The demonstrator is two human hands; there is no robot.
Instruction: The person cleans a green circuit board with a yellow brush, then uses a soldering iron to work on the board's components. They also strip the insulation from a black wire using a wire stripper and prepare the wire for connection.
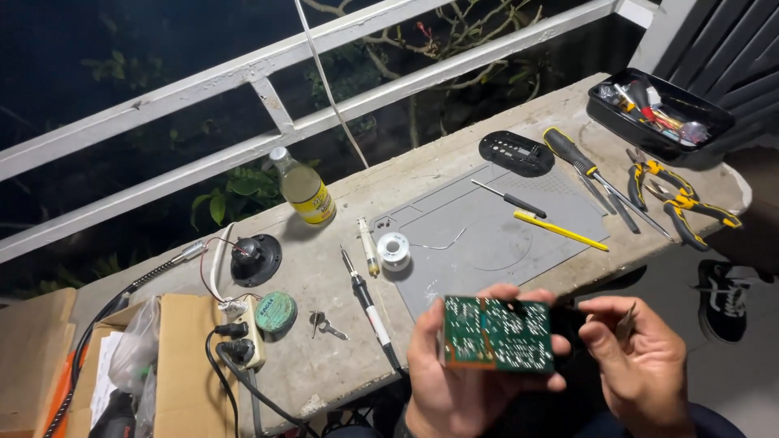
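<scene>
The left hand [454, 369] holds a green circuit board [497, 333] up in front of the near edge of the table [324, 357], fingers closed on its left and lower edges, thumb tip at the top edge. The board is rectangular, solder side toward the camera, covered with pale traces and many small silver joints; a strip of orange-brown shows along its left edge. It sits level, slightly tilted toward the viewer.

The right hand [641, 357] hovers just beside the board's right edge, fingers curled together around a small thin metal tool [626, 322], possibly tweezers; it is too small to tell for sure.

On the table behind lies a grey work mat [487, 243]. On it rest a yellow-handled tool [560, 230], a small black precision screwdriver [510, 198], and a spool of solder wire [394, 248] at the mat's left edge with a loose strand running right. Left of the mat lie a soldering iron [367, 304] with a black handle, a small pale tube [368, 246], a key [324, 325], a round green tin [276, 311], and a black round part with red and white wires [253, 258]. A white power strip [242, 332] holds 2 black plugs. A bottle of yellowish liquid [303, 188] stands by the white railing [268, 89].

Farther right are a black oval cover [516, 152], a black-and-yellow screwdriver [576, 158], 2 pairs of yellow-handled pliers [677, 199], and a black tray [659, 112] of small parts. A cardboard box [182, 365] sits at lower left.
</scene>
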